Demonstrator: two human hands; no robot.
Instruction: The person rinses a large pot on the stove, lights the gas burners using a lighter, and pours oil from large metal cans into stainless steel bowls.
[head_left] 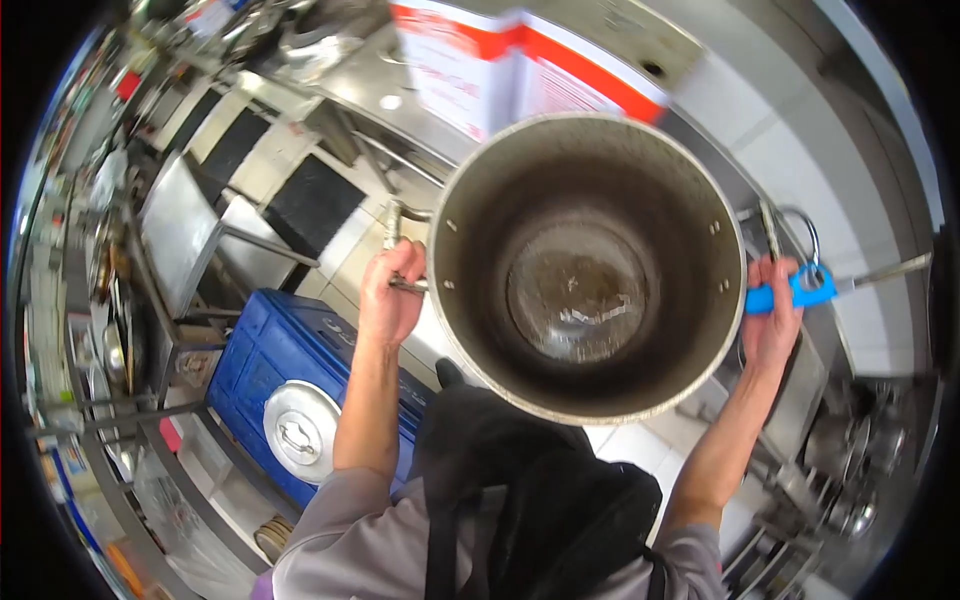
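Note:
A large, deep metal stockpot (590, 390) hangs between my hands with its mouth towards me. Its inside wall is brownish, and a little shiny wetness shows on its bottom. My left hand (392, 295) is closed round the loop handle on the pot's left side. On the opposite side, my right hand (768, 320) is closed at the other loop handle and also holds a blue-handled utensil (790, 293). The utensil's thin metal end points right; its exact kind I cannot tell.
Beyond the pot, a red-and-white cardboard box (460, 75) stands on a steel counter. A blue bin (250, 350) with a round metal lid (301, 430) on it is at lower left. Metal pots (840, 445) are at right, and steel shelving (215, 470) at left.

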